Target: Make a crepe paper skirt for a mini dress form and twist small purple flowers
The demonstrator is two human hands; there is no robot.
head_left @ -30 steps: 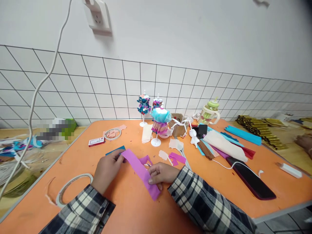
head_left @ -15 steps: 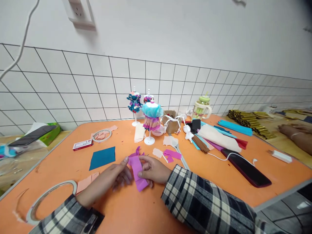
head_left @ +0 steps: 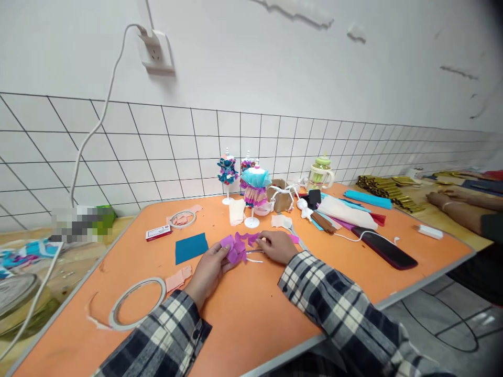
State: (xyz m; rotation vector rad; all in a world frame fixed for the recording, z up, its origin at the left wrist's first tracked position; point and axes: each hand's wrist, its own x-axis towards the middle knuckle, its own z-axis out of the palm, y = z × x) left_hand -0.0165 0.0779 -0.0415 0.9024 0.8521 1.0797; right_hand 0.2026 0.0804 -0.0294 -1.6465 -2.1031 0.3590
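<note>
Orange desk (head_left: 291, 309) stands against white tiled wall (head_left: 176, 157). Purple paper (head_left: 236, 251), folded and creased, sits near frame centre: my left fingers (head_left: 223, 252) pinch its left side, nearly closed. My right fingers (head_left: 264, 242) close together on end of wavy purple strip (head_left: 245, 238). Blue sheet (head_left: 191, 248) lies flat beyond my left hand; large tape roll (head_left: 115, 314) at lower left. Dressed stand (head_left: 255, 195) upright behind paper, black phone (head_left: 387, 251) toward right, another person's hands (head_left: 440, 200) at far right.
</note>
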